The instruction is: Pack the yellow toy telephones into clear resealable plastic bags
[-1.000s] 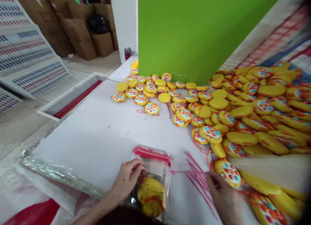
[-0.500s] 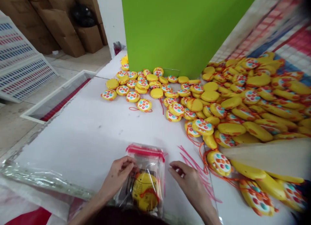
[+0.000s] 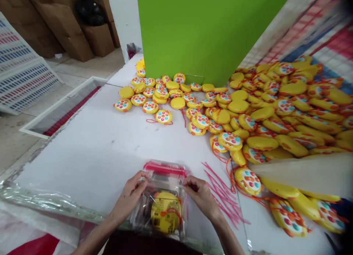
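Note:
A clear plastic zip bag (image 3: 178, 181) with a pink-red strip along its top lies at the table's near edge. Inside it is a yellow turtle-shaped toy (image 3: 165, 216), back side up, with printed text and an orange cord. At the bag's upper left edge, my left hand (image 3: 134, 190) has thumb and forefinger closed on the plastic. On the opposite edge my right hand (image 3: 201, 196) pinches the bag just below the strip. Thin pink strips (image 3: 223, 194) lie loose on the table right of my right hand.
A big heap of yellow toys (image 3: 264, 144) with coloured dots covers the right side; several more (image 3: 164, 116) lie along the back. A green panel (image 3: 204, 34) stands behind them. White slatted crates (image 3: 24, 75) and cardboard boxes (image 3: 68, 34) are on the floor at left.
My right hand has moved left from beside the bag onto its right edge. My left hand has shifted slightly up and left along the bag.

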